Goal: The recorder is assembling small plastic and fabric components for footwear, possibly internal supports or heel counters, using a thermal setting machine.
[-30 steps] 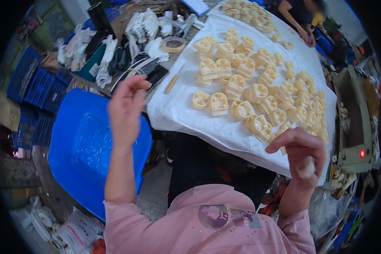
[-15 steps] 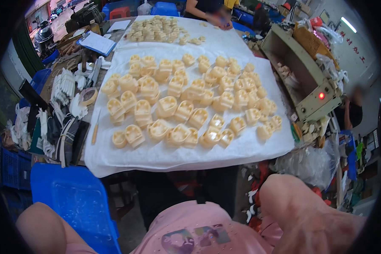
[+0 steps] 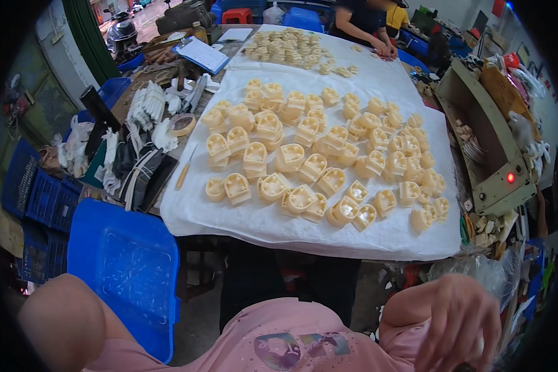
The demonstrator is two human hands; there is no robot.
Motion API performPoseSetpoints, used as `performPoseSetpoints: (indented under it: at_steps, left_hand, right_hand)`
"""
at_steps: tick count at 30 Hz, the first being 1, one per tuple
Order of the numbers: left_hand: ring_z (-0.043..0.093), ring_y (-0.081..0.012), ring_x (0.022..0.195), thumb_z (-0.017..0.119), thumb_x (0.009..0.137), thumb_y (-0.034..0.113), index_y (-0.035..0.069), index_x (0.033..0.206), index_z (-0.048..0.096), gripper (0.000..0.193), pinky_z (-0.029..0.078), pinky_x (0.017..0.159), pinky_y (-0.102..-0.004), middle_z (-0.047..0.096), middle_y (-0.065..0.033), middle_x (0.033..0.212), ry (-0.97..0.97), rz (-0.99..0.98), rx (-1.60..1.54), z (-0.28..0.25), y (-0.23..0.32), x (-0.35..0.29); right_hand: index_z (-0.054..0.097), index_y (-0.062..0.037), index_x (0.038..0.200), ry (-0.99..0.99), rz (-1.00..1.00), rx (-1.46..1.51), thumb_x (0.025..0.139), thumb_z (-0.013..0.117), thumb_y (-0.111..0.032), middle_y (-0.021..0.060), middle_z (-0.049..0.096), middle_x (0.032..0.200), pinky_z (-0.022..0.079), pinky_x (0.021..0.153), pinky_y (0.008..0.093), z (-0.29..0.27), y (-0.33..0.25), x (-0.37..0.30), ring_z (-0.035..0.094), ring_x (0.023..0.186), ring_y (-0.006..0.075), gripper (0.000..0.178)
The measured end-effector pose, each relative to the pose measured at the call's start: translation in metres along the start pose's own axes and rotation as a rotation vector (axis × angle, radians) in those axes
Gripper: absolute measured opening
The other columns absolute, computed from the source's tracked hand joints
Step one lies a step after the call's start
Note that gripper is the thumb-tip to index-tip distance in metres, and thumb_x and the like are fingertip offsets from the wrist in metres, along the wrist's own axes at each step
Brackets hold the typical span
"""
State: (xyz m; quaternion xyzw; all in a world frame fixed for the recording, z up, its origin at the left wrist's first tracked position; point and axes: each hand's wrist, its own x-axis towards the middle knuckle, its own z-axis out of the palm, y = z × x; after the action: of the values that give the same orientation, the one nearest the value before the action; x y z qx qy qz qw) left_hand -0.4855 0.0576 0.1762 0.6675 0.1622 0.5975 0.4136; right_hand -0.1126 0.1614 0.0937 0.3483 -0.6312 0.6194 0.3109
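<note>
My right hand [image 3: 459,319] is raised at the lower right, close to the camera, off the table's near edge. Its fingers curl downward, with a small pale spot showing among them; what they hold, if anything, cannot be made out. At the lower left only my bent left arm [image 3: 65,319] shows, and the left hand is out of sight. Many cream-coloured, cup-like moulded pieces [image 3: 291,158] with hollow, ribbed tops lie spread over a white cloth [image 3: 229,217] on the table. Neither arm touches them. A thin tool with a yellowish handle [image 3: 182,176] lies at the cloth's left edge.
A blue plastic bin [image 3: 121,266] stands at lower left. White gloves [image 3: 147,104], a tape roll [image 3: 181,125] and a clipboard [image 3: 203,54] crowd the left side. A metal machine with a red light [image 3: 490,142] borders the right. Another person [image 3: 363,25] works at the far end, near heaped small pieces [image 3: 285,48].
The view has swung left, shifting the table rightward. My right hand has come further into view, its fingers now pointing down. The pieces on the cloth lie as before.
</note>
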Motion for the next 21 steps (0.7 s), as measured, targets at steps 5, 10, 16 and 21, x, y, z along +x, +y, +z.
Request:
performPoseSetpoints:
  at_steps: [5,10,16,21]
  left_hand:
    - [0.039,-0.0285,0.123,0.04,0.09,0.023,0.003,0.129,0.04,0.045,0.028,0.105,-0.0395,0.039,-0.0215,0.132,0.03,-0.079,-0.105,-0.006,-0.012,-0.009]
    - [0.041,-0.0274,0.122,0.038,0.09,0.021,0.0,0.129,0.04,0.044,0.03,0.104,-0.0388,0.042,-0.0214,0.13,0.099,-0.172,-0.233,-0.012,-0.028,-0.028]
    - [0.043,-0.0262,0.121,0.037,0.091,0.019,-0.003,0.128,0.04,0.043,0.032,0.103,-0.0379,0.045,-0.0213,0.128,0.211,-0.256,-0.348,-0.03,-0.043,-0.057]
    - [0.047,-0.0239,0.116,0.052,0.086,0.029,0.005,0.118,0.053,0.04,0.038,0.093,-0.036,0.051,-0.0102,0.125,0.577,-0.334,1.139,-0.062,-0.081,-0.075]
  right_hand:
    - [0.06,0.0014,0.061,0.463,-0.014,-0.459,0.078,0.066,-0.035,0.0176,0.063,0.068,0.045,0.054,0.034,-0.007,0.039,-0.004,0.058,0.055,0.0244,0.041]
    - [0.06,0.0009,0.097,0.484,0.303,-0.812,0.075,0.068,-0.026,0.0146,0.065,0.075,0.046,0.058,0.0339,-0.002,0.056,-0.022,0.06,0.061,0.0253,0.035]
    - [0.056,-0.0059,0.114,0.514,0.662,-0.907,0.076,0.062,-0.005,0.0088,0.066,0.081,0.048,0.071,0.0323,-0.009,0.078,-0.086,0.064,0.075,0.0221,0.039]
    - [0.054,-0.0061,0.115,0.59,0.808,-0.821,0.075,0.058,0.002,0.0086,0.065,0.081,0.049,0.073,0.0313,-0.006,0.097,-0.122,0.064,0.078,0.0218,0.04]
